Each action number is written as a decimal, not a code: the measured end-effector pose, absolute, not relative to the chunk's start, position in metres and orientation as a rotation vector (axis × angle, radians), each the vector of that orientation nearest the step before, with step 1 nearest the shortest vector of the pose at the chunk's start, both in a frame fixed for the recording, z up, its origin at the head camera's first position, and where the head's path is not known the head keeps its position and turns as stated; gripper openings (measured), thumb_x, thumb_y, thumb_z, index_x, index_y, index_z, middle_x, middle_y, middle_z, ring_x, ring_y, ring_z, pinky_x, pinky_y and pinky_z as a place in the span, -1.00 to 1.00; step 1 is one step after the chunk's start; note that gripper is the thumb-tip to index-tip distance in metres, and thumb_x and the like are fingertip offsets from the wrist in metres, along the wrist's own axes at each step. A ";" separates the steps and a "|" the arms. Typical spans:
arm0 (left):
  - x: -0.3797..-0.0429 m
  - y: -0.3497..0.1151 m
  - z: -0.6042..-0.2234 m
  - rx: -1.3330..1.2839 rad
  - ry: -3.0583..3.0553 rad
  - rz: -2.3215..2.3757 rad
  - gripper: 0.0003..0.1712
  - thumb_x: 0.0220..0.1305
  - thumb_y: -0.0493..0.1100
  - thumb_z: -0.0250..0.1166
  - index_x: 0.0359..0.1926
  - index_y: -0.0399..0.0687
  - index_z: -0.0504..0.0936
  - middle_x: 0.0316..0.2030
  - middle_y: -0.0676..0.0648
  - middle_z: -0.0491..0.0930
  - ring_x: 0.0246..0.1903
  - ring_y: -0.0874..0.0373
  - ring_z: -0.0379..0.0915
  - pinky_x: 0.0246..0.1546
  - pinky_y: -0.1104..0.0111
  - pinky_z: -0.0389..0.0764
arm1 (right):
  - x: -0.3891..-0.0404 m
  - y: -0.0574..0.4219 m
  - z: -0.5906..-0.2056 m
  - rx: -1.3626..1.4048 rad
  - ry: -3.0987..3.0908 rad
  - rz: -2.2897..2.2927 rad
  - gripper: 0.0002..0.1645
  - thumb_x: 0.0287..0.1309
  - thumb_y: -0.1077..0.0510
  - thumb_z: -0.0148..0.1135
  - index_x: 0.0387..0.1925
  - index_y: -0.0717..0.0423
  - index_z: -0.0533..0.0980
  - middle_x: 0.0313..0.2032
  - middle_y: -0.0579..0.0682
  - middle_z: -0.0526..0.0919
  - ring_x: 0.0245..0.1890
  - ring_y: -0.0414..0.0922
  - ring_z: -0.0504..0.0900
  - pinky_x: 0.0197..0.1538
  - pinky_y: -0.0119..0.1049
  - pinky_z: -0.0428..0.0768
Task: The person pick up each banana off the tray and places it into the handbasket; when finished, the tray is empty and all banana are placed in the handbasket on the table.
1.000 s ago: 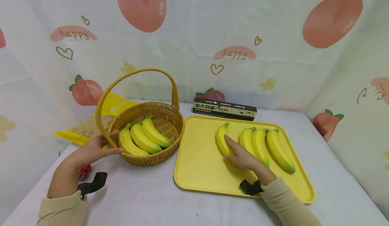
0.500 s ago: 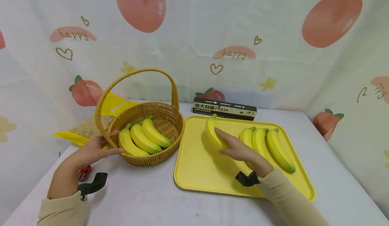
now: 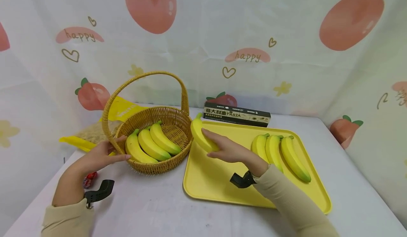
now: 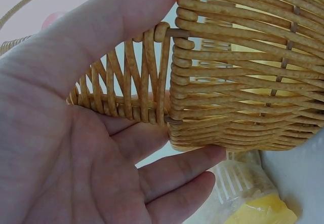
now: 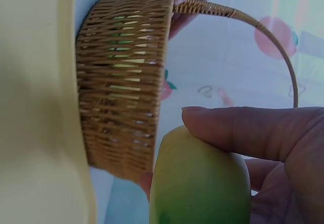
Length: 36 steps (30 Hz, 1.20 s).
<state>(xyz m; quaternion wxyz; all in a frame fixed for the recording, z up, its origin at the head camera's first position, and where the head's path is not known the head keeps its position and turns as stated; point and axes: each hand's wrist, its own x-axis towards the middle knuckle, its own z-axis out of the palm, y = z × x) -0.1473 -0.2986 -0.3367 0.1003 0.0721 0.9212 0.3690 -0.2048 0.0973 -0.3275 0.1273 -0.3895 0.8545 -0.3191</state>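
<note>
In the head view my right hand (image 3: 230,150) holds a yellow banana (image 3: 201,135) in the air above the tray's left edge, beside the wicker basket (image 3: 178,161). The right wrist view shows the thumb on one side of this banana (image 5: 200,183) and the fingers mostly hidden behind it. My left hand (image 3: 98,157) grips the basket at the foot of its handle. Close up, its thumb lies on the rim, with the fingers around the other side. Inside the basket, 3 bananas (image 3: 153,145) lie side by side.
A yellow tray (image 3: 210,185) bears 3 more bananas (image 3: 295,161) at its right. Behind it stands a black pasta box (image 3: 236,114). A yellow bag (image 3: 101,131) lies behind the basket, and a small red-wrapped item (image 3: 89,179) is near my left forearm. The basket's tall handle (image 3: 143,75) arches above it.
My right hand has lifted the banana off the tray and carried it left toward the basket. My left hand has stayed at the basket's handle.
</note>
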 end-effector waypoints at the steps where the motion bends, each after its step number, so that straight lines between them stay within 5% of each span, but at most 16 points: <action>1: -0.147 -0.299 -0.337 0.215 2.721 1.093 -0.02 0.19 0.08 0.26 0.40 -0.34 -0.01 0.32 -0.48 0.07 0.25 -0.44 0.08 0.16 -0.22 0.25 | -0.205 0.094 -0.325 -1.147 2.479 -0.925 -0.11 0.18 0.27 0.16 0.42 0.26 -0.07 0.43 0.20 -0.02 0.42 0.10 0.05 0.37 0.02 0.18; 36: -0.147 -0.298 -0.334 0.239 2.720 1.076 -0.04 0.21 0.06 0.24 0.40 -0.36 -0.03 0.30 -0.51 0.12 0.24 -0.40 0.13 0.13 -0.19 0.32 | -0.242 -0.081 -0.299 -1.103 2.222 -0.485 -0.09 0.16 0.15 0.19 0.44 0.02 -0.04 0.44 -0.07 0.03 0.42 -0.24 0.02 0.40 -0.44 0.09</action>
